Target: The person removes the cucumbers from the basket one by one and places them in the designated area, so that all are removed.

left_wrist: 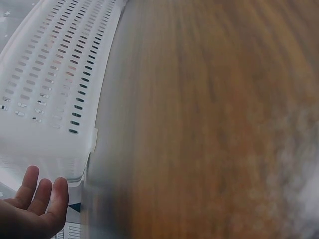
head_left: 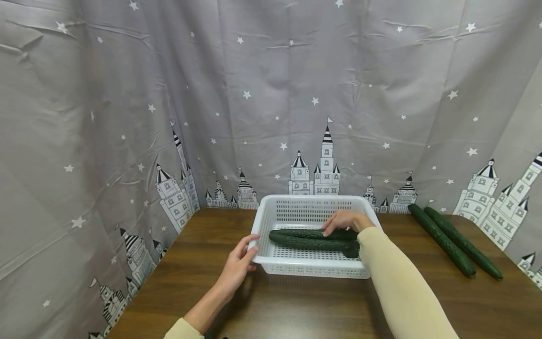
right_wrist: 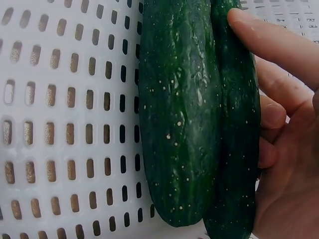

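Observation:
A white perforated plastic basket (head_left: 315, 268) stands on the wooden table, with two dark green cucumbers lying side by side in it. My right hand (head_left: 345, 221) reaches in from the right and grips the far cucumber (right_wrist: 234, 124). Its thumb lies along the top, and the other fingers are on the far side, partly hidden. The near cucumber (right_wrist: 179, 114) rests right against it over the slotted floor. At the basket's front left corner, my left hand (head_left: 239, 261) holds the rim between thumb and fingers; several fingertips (left_wrist: 60, 191) show beside the corner in the left wrist view.
Two more cucumbers, one left (head_left: 442, 240) and one right (head_left: 463, 242), lie slantwise on the table (head_left: 190, 282) to the right of the basket. A grey curtain (head_left: 262, 117) printed with stars and castles hangs behind the table and along its left side.

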Tool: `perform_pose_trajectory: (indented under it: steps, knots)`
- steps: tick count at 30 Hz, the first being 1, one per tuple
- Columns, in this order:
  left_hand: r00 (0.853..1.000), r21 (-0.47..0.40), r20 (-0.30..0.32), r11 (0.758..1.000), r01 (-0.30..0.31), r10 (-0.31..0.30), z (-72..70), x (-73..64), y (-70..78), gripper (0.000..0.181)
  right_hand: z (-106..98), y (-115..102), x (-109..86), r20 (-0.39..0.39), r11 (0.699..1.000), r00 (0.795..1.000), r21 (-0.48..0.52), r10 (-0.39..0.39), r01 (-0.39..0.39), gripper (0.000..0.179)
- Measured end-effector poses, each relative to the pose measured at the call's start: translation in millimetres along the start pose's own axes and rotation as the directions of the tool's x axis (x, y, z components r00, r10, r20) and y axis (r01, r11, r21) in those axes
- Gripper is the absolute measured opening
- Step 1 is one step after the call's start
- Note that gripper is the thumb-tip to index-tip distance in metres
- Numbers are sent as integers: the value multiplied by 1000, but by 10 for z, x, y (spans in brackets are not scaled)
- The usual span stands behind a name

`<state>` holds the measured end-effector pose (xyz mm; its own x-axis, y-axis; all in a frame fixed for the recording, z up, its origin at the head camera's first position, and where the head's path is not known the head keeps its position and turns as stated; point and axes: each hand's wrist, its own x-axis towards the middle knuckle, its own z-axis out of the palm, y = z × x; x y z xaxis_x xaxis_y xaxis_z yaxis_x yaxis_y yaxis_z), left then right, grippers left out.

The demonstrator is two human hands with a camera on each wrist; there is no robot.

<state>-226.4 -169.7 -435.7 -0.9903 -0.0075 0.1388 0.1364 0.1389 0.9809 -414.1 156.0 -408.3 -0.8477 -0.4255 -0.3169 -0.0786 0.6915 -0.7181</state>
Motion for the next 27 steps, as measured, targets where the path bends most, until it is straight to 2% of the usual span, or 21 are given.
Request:
perform_pose_trajectory:
  steps: [9,17,21,27]
  knots:
    - [1000,3,1,1000,6,-6,-3,0,-3,38,29,-37,-47,-9,995,1000,-97,6,-7,44]
    - [1000,11,-3,1000,10,-10,-5,-3,-5,38,17,-33,-42,-1,994,999,-108,-32,32,44]
    - [1000,12,-6,1000,13,-13,-1,-4,-5,38,16,-40,-42,2,996,1000,-80,-25,25,46]
    - [1000,8,-7,1000,0,1,-5,-6,-10,36,16,-47,-45,-34,997,998,-61,-45,43,49]
